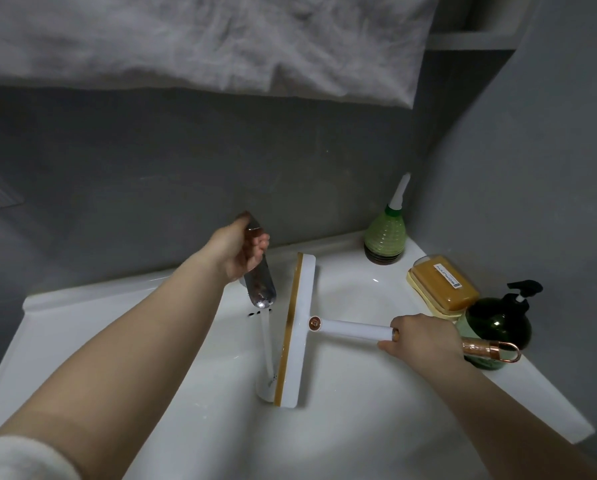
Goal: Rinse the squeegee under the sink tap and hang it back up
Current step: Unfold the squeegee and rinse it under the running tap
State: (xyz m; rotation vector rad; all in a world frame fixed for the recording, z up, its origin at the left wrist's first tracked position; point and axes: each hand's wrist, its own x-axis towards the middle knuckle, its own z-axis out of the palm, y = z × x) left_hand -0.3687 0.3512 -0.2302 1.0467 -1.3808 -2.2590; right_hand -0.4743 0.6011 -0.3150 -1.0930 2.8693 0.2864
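Note:
A white squeegee (299, 327) with a gold strip along its blade hangs over the white sink basin (342, 427). My right hand (420, 337) grips its white handle near the copper end with the hanging loop. My left hand (238, 249) is closed on the lever of the chrome tap (260, 287). Water runs from the spout in a stream (267, 344) that lands just left of the blade's lower end.
On the sink's right ledge stand a green cone-shaped bottle (385, 237), a yellow soap dish with an amber soap bar (442, 285) and a dark green pump bottle (498, 323). A pale towel (203, 39) hangs on the grey wall above.

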